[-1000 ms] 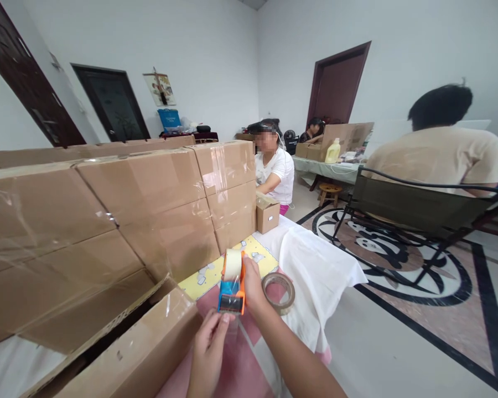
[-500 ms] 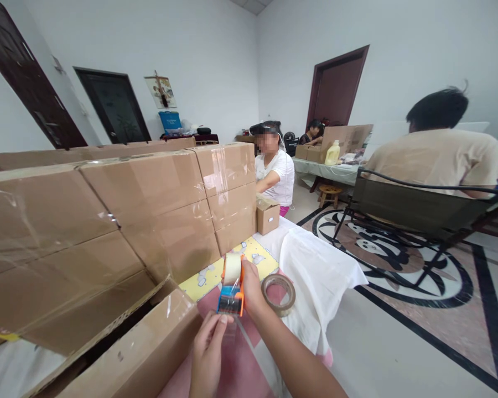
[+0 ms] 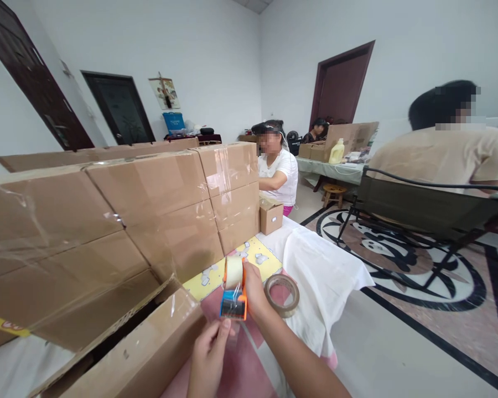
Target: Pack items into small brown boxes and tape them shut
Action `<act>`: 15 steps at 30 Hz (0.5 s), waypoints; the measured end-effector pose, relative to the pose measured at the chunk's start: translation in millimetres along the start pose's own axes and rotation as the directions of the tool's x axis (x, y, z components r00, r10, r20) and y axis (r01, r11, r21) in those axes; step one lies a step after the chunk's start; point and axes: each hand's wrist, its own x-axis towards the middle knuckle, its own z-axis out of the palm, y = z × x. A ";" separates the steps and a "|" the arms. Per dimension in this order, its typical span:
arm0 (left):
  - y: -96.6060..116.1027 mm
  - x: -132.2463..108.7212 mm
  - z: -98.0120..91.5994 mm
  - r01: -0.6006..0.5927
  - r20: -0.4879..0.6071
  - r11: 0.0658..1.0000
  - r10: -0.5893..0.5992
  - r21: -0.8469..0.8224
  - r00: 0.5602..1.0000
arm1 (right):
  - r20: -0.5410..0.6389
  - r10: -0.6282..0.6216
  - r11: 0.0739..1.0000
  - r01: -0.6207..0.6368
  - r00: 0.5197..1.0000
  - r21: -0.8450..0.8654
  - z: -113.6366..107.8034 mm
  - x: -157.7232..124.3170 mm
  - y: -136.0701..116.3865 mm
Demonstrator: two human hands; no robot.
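My right hand (image 3: 255, 290) is closed around an orange and blue tape dispenser (image 3: 234, 304) with a roll of clear tape (image 3: 234, 273) in it. Just below its cutting edge, my left hand (image 3: 208, 351) is closed, thumb and forefinger pinched at the free end of the tape. The see-through strip is hard to make out there. A brown roll of tape (image 3: 282, 294) lies on the cloth, right of my right wrist. To the left of my left hand stands a long cardboard box (image 3: 149, 337) with a gap along its top.
Stacked, taped cartons (image 3: 157, 193) form a wall along the left and back. A small box (image 3: 271, 216) stands at their right end. White cloth (image 3: 319, 265) hangs over the table's right edge. Beyond are a person in white (image 3: 285, 171), a seated person (image 3: 435, 155) and a folding chair (image 3: 423, 207).
The view has turned slightly left, so everything sits a little further right. Both hands keep the same hold at the tape dispenser.
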 end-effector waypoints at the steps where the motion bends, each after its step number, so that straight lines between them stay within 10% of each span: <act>1: 1.0 0.2 0.9 -0.023 -0.003 1.000 0.023 0.010 1.000 | 0.007 0.018 1.000 -0.018 1.000 0.024 0.3 -0.2 -0.1; 15: 6.8 -8.0 0.8 -0.188 -0.063 0.980 0.193 0.071 0.979 | -0.037 -0.014 1.000 0.015 0.999 0.027 -3.9 2.0 -4.6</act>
